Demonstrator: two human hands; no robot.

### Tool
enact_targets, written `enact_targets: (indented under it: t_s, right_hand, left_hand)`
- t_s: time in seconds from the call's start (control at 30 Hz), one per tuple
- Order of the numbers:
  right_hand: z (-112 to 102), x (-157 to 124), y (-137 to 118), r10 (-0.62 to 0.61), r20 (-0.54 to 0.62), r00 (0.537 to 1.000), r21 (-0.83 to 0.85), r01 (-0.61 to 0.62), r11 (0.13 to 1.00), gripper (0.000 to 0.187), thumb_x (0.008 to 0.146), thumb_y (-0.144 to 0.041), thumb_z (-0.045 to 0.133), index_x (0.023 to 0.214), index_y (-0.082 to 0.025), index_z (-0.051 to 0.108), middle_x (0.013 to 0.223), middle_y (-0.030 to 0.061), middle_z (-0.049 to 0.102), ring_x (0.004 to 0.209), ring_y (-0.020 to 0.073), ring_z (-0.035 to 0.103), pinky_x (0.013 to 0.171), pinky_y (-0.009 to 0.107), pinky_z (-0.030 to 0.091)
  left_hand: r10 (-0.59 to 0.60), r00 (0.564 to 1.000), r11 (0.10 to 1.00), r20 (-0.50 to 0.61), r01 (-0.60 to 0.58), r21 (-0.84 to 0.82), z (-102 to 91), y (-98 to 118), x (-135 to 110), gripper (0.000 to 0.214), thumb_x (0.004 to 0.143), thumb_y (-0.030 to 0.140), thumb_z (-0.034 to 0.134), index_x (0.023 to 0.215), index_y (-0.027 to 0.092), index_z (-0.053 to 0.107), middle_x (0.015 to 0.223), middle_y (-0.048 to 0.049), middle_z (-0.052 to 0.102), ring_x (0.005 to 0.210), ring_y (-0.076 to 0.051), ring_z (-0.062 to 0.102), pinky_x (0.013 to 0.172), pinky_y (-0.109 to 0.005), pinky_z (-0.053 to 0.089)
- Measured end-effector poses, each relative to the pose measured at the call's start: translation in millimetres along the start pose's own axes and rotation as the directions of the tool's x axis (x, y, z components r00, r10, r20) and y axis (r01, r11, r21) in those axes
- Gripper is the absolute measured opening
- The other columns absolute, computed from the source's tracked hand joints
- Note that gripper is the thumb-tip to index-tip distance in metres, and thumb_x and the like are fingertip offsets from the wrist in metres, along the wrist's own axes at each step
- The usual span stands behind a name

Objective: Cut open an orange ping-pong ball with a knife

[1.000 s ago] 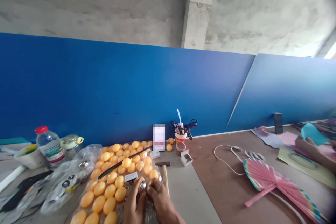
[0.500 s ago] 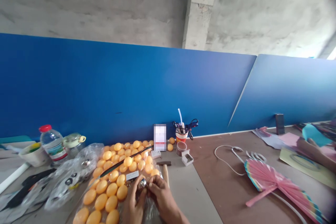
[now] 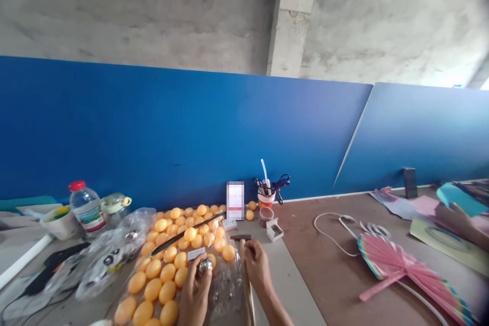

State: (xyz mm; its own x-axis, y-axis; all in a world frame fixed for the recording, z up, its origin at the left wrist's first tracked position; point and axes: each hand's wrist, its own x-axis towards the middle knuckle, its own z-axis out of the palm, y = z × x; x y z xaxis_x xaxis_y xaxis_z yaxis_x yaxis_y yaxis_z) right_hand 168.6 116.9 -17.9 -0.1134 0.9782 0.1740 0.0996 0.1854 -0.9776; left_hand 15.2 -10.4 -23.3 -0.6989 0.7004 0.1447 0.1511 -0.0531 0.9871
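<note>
My left hand (image 3: 195, 285) is closed around a small shiny silver ball (image 3: 205, 265), held between thumb and fingers above a bag of orange balls (image 3: 167, 293). To its right, my right hand (image 3: 257, 265) is apart from the ball, beside the hammer (image 3: 249, 298). Its fingers are pinched together, and anything between them is too small or hidden to make out. The hammer's dark head points away from me and its wooden handle runs toward me. Clear plastic film (image 3: 225, 295) lies between my hands.
Behind the orange balls stand a cup of tools (image 3: 266, 197), a small round tub (image 3: 266, 216) and a small open white box (image 3: 274, 232). At left are a red-capped bottle (image 3: 87, 209) and plastic bags (image 3: 105, 262). A pink fan (image 3: 401, 270) lies at right, near another person's hand (image 3: 454, 216).
My right hand has left the silver ball and moved right, to beside the hammer. My left hand keeps hold of the ball. The view has shifted slightly.
</note>
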Motion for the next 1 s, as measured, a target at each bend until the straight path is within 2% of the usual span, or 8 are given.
enact_targets:
  t_s: [0.1,0.27,0.4,0.57,0.73,0.83,0.9,1.0]
  right_hand:
    - [-0.7,-1.1,10.8,-0.041,-0.01,0.999,-0.319,0.036,0.947,0.012,0.08,-0.023,0.054,0.081,-0.021,0.066,0.081,0.0074,0.071,0.076,0.0249,0.067,0.072,0.033,0.047]
    - [2.0,-11.9,9.4,-0.035,0.15,0.988,-0.706,0.131,0.696,0.036,0.084,-0.007,0.05,0.111,-0.019,0.071,0.112,0.0151,0.075,0.102,0.0297,0.072,0.086,0.038,0.051]
    - [-0.7,-16.3,-9.0,0.072,0.215,0.974,-0.797,0.133,0.589,0.042,0.087,-0.008,0.049,0.123,-0.017,0.069,0.121,0.0179,0.073,0.112,0.0327,0.071,0.092,0.042,0.051]
    - [-1.4,-17.0,-19.6,0.132,0.239,0.962,-0.815,0.125,0.566,0.054,0.084,-0.011,0.054,0.137,-0.015,0.062,0.13,0.0205,0.07,0.121,0.036,0.067,0.098,0.046,0.049]
    - [0.8,-12.2,-4.5,0.115,0.194,0.974,-0.806,0.091,0.586,0.059,0.08,-0.001,0.047,0.136,-0.013,0.061,0.125,0.0217,0.072,0.111,0.0334,0.072,0.094,0.043,0.05]
    - [-2.4,-5.1,6.1,0.091,0.113,0.989,-0.708,0.016,0.706,0.053,0.075,-0.001,0.049,0.124,-0.015,0.063,0.113,0.0179,0.075,0.103,0.0306,0.074,0.09,0.039,0.051]
    - [-5.4,0.4,8.4,0.093,0.038,0.995,-0.543,-0.058,0.838,0.043,0.071,-0.006,0.052,0.112,-0.018,0.062,0.094,0.0118,0.075,0.09,0.0292,0.073,0.082,0.038,0.051]
    - [-7.3,5.9,1.1,0.175,-0.014,0.984,-0.107,-0.175,0.979,0.029,0.069,-0.022,0.058,0.098,-0.022,0.057,0.063,-0.0014,0.061,0.06,0.0238,0.063,0.06,0.033,0.046]
  left_hand:
    - [-0.027,0.999,1.0,0.045,0.027,0.01,-0.4,3.7,-0.3,0.056,0.077,0.065,0.073,0.112,0.021,0.074,0.111,-0.0127,0.082,0.088,-0.03,0.079,0.084,-0.044,0.066]
    - [-0.067,0.997,0.997,0.039,0.066,0.027,-0.3,5.6,0.9,0.062,0.075,0.069,0.071,0.115,0.021,0.07,0.09,-0.0084,0.082,0.077,-0.029,0.077,0.077,-0.043,0.063]
    - [-0.04,0.997,0.997,-0.067,0.044,0.065,4.7,7.9,-3.8,0.058,0.08,0.071,0.062,0.111,0.022,0.069,0.067,-0.0014,0.073,0.07,-0.029,0.072,0.065,-0.042,0.056]
    - [-0.017,0.996,0.998,-0.092,0.022,0.052,7.1,8.7,-6.0,0.046,0.084,0.066,0.059,0.1,0.024,0.068,0.059,0.0018,0.065,0.063,-0.026,0.065,0.062,-0.04,0.051]
    - [-0.002,0.992,0.999,-0.126,0.009,0.051,8.2,11.0,-5.5,0.046,0.083,0.067,0.059,0.098,0.025,0.068,0.056,0.0039,0.062,0.06,-0.025,0.062,0.062,-0.038,0.05]
    - [0.003,0.992,0.998,-0.127,0.005,0.064,10.3,12.5,-7.3,0.046,0.084,0.067,0.058,0.099,0.024,0.068,0.056,0.0043,0.061,0.059,-0.024,0.06,0.064,-0.039,0.049]
    - [0.01,0.993,0.997,-0.12,-0.001,0.075,10.1,11.4,-7.2,0.045,0.084,0.066,0.057,0.099,0.024,0.068,0.056,0.004,0.061,0.061,-0.024,0.06,0.065,-0.04,0.049]
    - [-0.017,0.993,0.996,-0.118,0.026,0.079,5.4,5.9,-2.1,0.047,0.082,0.066,0.058,0.101,0.024,0.068,0.057,0.003,0.062,0.064,-0.027,0.064,0.068,-0.043,0.053]
